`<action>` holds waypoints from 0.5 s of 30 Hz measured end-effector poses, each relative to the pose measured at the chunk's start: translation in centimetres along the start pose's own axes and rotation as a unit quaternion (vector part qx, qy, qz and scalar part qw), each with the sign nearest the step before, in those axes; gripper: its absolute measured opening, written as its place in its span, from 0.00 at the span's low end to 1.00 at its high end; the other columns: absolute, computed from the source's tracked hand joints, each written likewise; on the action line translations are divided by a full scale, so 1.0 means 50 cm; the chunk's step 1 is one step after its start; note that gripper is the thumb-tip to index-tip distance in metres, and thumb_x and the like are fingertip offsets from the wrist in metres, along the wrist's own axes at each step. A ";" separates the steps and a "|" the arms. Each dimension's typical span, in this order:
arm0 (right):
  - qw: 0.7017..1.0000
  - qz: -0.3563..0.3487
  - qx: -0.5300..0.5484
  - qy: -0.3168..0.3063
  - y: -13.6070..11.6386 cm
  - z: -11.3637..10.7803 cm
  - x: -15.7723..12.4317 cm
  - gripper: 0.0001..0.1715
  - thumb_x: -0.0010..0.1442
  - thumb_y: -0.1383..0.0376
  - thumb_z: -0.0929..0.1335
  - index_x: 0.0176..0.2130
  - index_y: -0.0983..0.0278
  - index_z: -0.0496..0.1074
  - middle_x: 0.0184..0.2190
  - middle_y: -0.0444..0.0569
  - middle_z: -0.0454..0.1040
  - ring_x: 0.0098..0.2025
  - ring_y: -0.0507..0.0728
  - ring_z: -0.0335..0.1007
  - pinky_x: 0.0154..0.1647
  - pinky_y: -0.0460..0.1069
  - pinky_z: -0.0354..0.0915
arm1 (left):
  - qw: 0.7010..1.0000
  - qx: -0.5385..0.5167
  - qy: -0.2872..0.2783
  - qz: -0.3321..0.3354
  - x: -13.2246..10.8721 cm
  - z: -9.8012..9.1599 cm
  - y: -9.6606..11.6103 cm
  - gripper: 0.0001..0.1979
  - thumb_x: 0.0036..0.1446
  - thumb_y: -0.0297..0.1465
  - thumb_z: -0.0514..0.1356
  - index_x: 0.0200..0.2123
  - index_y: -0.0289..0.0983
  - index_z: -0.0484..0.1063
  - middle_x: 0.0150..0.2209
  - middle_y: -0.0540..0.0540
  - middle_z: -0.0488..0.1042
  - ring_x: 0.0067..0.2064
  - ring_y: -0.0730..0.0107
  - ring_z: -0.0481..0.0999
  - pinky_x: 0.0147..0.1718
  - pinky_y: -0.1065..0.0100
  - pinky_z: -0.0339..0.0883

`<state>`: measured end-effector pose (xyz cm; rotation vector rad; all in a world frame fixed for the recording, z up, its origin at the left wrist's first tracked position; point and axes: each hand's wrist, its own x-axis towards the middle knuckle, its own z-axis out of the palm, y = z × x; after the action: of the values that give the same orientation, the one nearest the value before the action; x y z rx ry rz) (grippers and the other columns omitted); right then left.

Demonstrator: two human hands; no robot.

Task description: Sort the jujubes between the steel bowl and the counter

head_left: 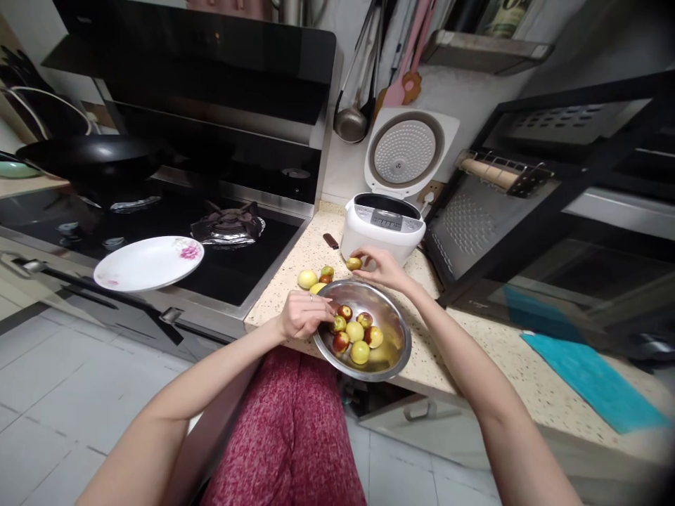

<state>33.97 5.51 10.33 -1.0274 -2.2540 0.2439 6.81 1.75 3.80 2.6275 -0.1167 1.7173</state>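
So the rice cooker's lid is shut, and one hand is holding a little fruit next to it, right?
Not quite. The head view shows the rice cooker with its lid flipped up and open, not shut. The rest is right: the right hand holds a small fruit beside the cooker, above the metal bowl.
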 end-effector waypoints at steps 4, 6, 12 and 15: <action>0.999 -0.040 0.000 0.005 -0.060 -0.030 -0.053 0.15 0.65 0.60 0.73 0.50 0.63 0.76 0.46 0.54 0.80 0.45 0.61 0.77 0.45 0.54 0.73 | 1.000 0.013 0.001 -0.003 -0.004 -0.005 -0.003 0.29 0.76 0.33 0.41 0.35 0.36 0.81 0.31 0.47 0.85 0.36 0.72 0.87 0.45 0.69 0.83; 0.998 -0.049 0.021 -0.020 -0.083 -0.026 -0.077 0.15 0.67 0.60 0.72 0.52 0.62 0.76 0.48 0.54 0.80 0.48 0.61 0.77 0.51 0.55 0.73 | 1.000 0.016 -0.003 -0.006 -0.007 -0.006 -0.005 0.27 0.76 0.32 0.42 0.35 0.36 0.80 0.32 0.47 0.85 0.36 0.71 0.87 0.44 0.70 0.83; 0.993 -0.039 0.083 -0.081 -0.106 -0.005 -0.114 0.17 0.66 0.61 0.73 0.54 0.59 0.77 0.51 0.53 0.77 0.54 0.62 0.76 0.58 0.58 0.72 | 1.000 0.012 0.000 0.000 -0.010 -0.006 -0.005 0.22 0.73 0.28 0.46 0.36 0.36 0.80 0.30 0.48 0.85 0.35 0.73 0.86 0.44 0.71 0.82; 0.991 -0.036 0.080 -0.104 -0.105 -0.008 -0.120 0.18 0.66 0.63 0.73 0.55 0.58 0.77 0.51 0.53 0.76 0.54 0.62 0.75 0.58 0.59 0.72 | 1.000 0.013 -0.005 -0.003 -0.011 -0.006 -0.004 0.23 0.73 0.28 0.45 0.35 0.36 0.80 0.30 0.48 0.84 0.34 0.71 0.87 0.43 0.70 0.83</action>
<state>33.94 -2.45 9.95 -0.8678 -2.4077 0.5128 6.36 1.99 3.42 2.6521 -0.0879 1.7165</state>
